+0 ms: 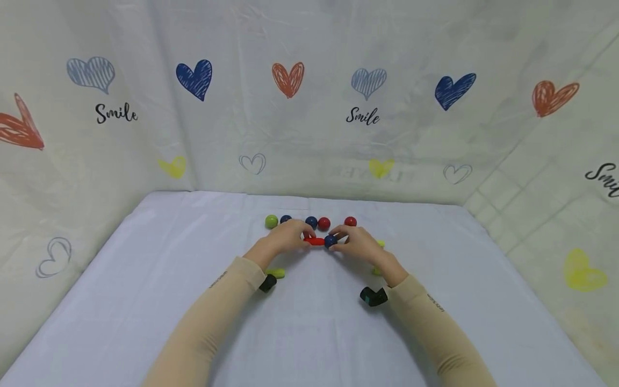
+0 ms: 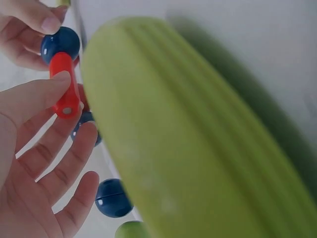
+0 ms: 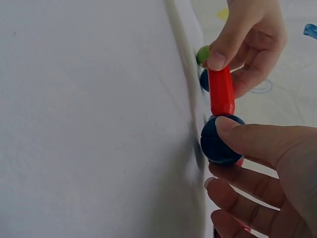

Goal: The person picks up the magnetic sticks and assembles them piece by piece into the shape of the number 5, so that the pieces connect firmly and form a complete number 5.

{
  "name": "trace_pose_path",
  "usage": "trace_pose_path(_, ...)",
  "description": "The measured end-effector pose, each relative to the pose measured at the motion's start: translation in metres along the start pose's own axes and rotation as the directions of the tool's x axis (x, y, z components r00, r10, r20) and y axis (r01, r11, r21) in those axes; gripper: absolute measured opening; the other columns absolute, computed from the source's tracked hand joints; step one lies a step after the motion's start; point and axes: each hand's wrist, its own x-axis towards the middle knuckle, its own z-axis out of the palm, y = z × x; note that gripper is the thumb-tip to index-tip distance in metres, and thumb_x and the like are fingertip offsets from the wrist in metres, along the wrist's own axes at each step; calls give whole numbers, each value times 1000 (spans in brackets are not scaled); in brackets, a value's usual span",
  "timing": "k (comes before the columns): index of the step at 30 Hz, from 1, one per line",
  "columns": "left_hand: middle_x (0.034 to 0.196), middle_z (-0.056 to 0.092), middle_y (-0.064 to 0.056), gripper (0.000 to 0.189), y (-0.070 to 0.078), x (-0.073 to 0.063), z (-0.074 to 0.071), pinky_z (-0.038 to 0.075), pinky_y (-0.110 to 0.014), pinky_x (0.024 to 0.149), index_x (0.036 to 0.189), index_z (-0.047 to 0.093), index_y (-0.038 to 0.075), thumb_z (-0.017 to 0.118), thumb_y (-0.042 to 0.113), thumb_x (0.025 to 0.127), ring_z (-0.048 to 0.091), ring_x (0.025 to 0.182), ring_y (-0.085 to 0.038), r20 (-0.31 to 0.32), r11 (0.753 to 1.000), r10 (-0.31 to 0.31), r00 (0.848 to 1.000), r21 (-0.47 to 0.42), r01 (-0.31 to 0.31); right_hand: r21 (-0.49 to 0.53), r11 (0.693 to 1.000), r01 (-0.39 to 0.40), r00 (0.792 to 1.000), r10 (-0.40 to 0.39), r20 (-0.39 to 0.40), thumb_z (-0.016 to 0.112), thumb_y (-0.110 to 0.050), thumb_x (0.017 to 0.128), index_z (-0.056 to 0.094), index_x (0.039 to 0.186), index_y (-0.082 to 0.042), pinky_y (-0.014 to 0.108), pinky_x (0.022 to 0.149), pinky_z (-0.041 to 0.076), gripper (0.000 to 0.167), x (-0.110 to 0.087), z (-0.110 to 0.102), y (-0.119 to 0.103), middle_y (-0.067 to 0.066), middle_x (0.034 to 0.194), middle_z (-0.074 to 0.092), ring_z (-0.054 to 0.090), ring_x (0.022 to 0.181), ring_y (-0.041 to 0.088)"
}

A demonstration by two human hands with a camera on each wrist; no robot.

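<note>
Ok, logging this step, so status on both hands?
Left hand pinching red rod. Right hand gripping blue ball. Red rod touching blue ball. Nothing visibly in the way.

The pale backdrop reads "Smile" twice and a cut-off "Smil"; sleeve lettering is illegible.

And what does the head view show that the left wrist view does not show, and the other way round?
Only the head view shows the black pieces and printed hearts. Only the left wrist view shows the grey spot on the red stick. Both show the left hand pinching that stick and the right hand holding a blue ball.
</note>
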Motion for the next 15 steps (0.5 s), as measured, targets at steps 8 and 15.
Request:
trace_pose_path(8,115,70,-2,27,-4,-4,-7,50,-37,94,122,74,14,74,22,96,60,103,-19,0,1000,21,1000,-14,-21,-2,1000,-16,1000,16,-11,79,-17,92,70,123,-5,42,85,55,35,1,1,2,13,114,73,67,98,28)
trace_pose_path(15,108,70,-2,26,-15,-11,-17,51,-38,89,122,74,11,72,20,97,61,101,-21,-54,999,22,998,-43,-25,-5,998,-59,998,59,-1,79,-17,92,70,126,-6,41,86,55,37,1,1,3,14,116,72,66,101,28)
